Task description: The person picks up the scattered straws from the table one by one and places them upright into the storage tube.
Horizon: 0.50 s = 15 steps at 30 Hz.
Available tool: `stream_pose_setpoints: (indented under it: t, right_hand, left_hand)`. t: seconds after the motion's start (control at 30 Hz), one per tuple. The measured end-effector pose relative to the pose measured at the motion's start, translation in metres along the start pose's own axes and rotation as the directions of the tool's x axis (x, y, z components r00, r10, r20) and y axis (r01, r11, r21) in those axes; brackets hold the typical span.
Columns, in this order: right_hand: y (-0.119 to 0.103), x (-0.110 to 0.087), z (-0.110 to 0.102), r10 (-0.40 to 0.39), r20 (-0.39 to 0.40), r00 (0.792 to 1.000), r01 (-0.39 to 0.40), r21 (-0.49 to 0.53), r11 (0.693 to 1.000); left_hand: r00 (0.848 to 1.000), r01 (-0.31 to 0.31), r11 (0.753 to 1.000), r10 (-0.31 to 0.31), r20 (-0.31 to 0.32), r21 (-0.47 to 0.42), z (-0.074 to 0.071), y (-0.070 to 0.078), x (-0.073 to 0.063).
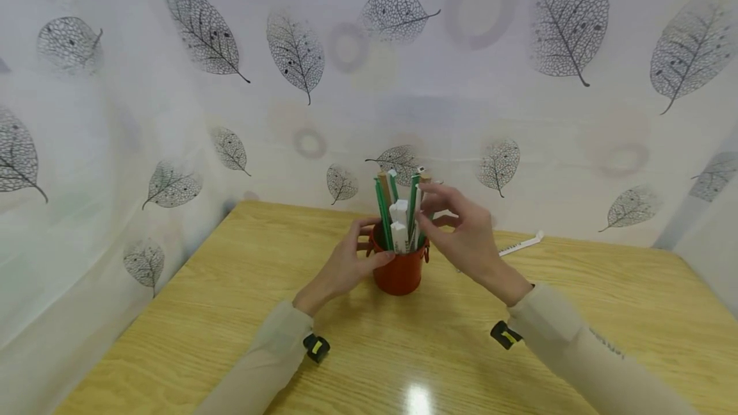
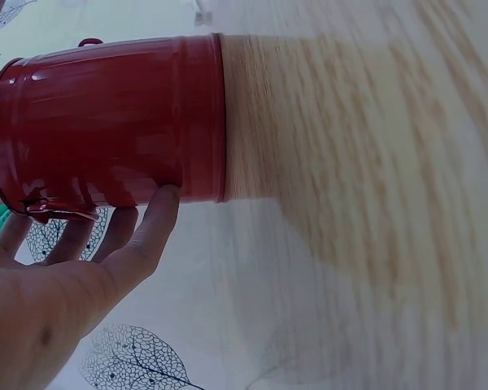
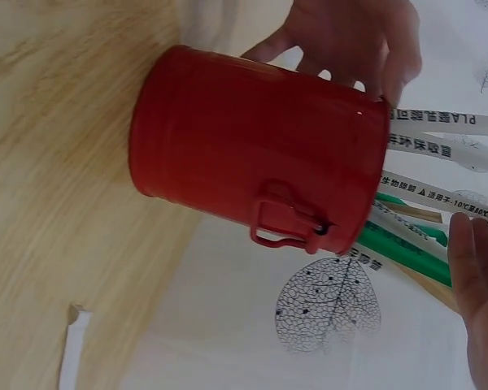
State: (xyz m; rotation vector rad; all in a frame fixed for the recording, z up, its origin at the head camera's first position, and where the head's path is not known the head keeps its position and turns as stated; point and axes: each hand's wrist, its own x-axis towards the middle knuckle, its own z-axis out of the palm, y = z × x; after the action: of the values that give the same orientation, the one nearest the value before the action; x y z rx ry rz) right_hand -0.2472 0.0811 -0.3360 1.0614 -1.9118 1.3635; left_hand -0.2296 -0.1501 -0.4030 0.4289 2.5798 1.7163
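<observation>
A small red metal bucket [image 1: 398, 277] with side handles stands upright on the table, holding several paper-wrapped straws. Some wrappers are white [image 1: 399, 235], others green [image 1: 382, 210] or brown. My left hand [image 1: 348, 261] grips the bucket from the left, thumb near the rim and fingers round its side. In the left wrist view those fingers touch the bucket wall [image 2: 106, 122] beside a handle. Above the rim on the right, my right hand [image 1: 464, 229] pinches a white-wrapped straw [image 3: 435, 195] between thumb and fingers. The straw's lower end is hidden inside the bucket.
Another white-wrapped straw [image 1: 521, 245] lies on the wooden table [image 1: 230, 312], behind my right forearm. A pale leaf-patterned curtain [image 1: 426, 120] hangs along the table's back and sides.
</observation>
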Motion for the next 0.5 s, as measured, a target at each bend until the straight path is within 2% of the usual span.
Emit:
stream_pose_setpoints:
  t: [0.5]
  right_hand:
    - [0.01, -0.019, 0.002, 0.045, 0.052, 0.998, -0.043, -0.048, 0.998]
  left_hand:
    - [1.0, 0.001, 1.0, -0.001, -0.004, 0.0, 0.0, 0.0, -0.001]
